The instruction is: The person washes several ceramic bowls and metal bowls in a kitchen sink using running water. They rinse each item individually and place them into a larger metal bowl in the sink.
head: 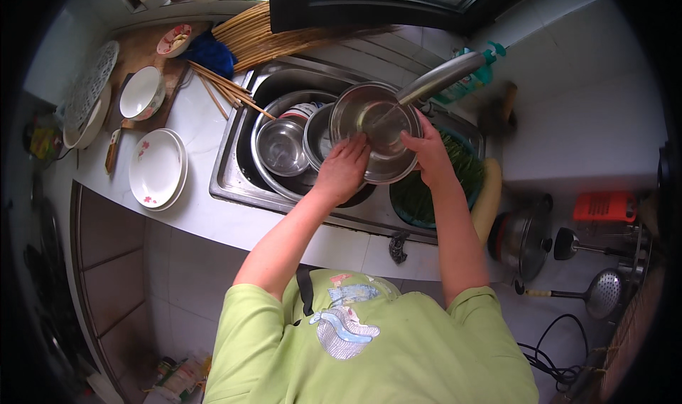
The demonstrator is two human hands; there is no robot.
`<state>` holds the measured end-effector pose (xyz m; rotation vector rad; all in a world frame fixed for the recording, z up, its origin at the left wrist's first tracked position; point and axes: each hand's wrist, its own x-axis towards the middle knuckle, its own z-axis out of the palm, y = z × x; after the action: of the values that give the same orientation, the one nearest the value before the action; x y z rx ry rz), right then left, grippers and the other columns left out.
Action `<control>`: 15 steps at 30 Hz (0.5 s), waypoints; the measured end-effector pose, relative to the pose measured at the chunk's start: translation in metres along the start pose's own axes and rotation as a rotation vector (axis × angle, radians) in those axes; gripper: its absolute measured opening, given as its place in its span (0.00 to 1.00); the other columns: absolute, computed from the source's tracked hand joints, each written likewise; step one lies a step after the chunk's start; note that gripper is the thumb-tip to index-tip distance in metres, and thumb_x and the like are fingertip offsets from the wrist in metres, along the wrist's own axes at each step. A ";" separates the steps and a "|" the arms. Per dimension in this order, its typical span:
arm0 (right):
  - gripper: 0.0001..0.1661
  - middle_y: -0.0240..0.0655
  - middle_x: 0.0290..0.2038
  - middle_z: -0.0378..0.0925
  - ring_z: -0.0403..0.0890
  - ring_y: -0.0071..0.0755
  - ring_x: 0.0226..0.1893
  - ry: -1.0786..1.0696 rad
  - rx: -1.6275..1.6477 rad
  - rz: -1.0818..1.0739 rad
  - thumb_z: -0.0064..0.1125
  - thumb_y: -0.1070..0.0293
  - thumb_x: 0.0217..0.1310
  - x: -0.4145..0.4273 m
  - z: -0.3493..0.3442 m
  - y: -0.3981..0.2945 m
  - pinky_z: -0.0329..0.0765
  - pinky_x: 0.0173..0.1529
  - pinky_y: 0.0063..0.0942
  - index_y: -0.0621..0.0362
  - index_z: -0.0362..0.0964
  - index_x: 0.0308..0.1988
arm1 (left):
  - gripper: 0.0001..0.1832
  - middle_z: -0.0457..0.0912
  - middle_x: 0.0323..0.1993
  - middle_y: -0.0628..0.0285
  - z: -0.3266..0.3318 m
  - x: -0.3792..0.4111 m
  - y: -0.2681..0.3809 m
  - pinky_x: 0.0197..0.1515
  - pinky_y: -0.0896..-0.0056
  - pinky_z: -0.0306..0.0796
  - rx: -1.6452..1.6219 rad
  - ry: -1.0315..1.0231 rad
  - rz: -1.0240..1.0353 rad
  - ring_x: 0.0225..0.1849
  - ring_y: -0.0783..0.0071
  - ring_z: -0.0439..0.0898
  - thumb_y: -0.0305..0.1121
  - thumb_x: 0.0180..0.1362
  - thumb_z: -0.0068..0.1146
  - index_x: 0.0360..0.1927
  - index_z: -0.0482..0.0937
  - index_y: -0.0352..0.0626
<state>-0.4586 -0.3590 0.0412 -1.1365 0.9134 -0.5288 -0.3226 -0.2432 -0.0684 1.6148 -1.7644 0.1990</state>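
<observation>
Water runs from the faucet [442, 78] into a round stainless steel bowl [381, 161]. My right hand [430, 151] grips this bowl at its right rim, thumb inside. My left hand [343, 170] lies over the near left rim with its fingers against the inside; its thumb is hidden, so I cannot tell whether it grips. Below, in the sink [229, 175], a large steel basin [261, 164] holds a smaller steel bowl [282, 147]. Further steel bowls [315, 132] sit partly under the one in my hands.
Green vegetables [458, 159] fill a basin at the right, beside a long pale gourd [486, 201]. Stacked white plates [155, 168], a knife [112, 151], a patterned bowl [141, 94] and chopsticks [226, 90] lie left. A soap bottle [469, 81] stands behind the faucet.
</observation>
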 end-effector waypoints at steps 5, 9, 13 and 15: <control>0.42 0.37 0.55 0.72 0.73 0.31 0.53 0.314 -0.125 -0.198 0.49 0.85 0.50 0.003 0.016 0.042 0.71 0.54 0.28 0.53 0.57 0.66 | 0.26 0.70 0.62 0.55 -0.027 0.051 0.056 0.64 0.57 0.61 -0.463 -0.602 -0.444 0.66 0.62 0.65 0.29 0.56 0.49 0.60 0.70 0.47; 0.43 0.37 0.51 0.75 0.78 0.30 0.48 0.043 -0.088 0.131 0.49 0.87 0.49 -0.006 0.005 -0.015 0.72 0.52 0.24 0.52 0.56 0.67 | 0.24 0.72 0.60 0.53 0.002 -0.007 -0.009 0.64 0.57 0.61 0.001 -0.216 -0.047 0.65 0.61 0.66 0.29 0.53 0.50 0.57 0.72 0.44; 0.41 0.36 0.50 0.75 0.79 0.27 0.47 0.267 -0.044 -0.127 0.50 0.82 0.53 0.004 0.010 0.036 0.78 0.43 0.24 0.51 0.55 0.67 | 0.20 0.77 0.55 0.57 -0.023 0.048 0.047 0.61 0.55 0.62 -0.473 -0.691 -0.544 0.60 0.62 0.73 0.31 0.53 0.55 0.52 0.76 0.46; 0.40 0.35 0.53 0.73 0.78 0.27 0.48 0.256 -0.041 -0.205 0.51 0.79 0.55 0.008 0.012 0.045 0.77 0.44 0.24 0.51 0.55 0.68 | 0.16 0.82 0.43 0.52 0.001 0.024 0.044 0.50 0.56 0.70 -0.485 -0.334 -0.390 0.49 0.53 0.79 0.31 0.57 0.54 0.50 0.76 0.44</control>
<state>-0.4480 -0.3422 -0.0019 -1.2252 1.0365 -0.8416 -0.3623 -0.2542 -0.0401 1.6400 -1.5253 -0.6655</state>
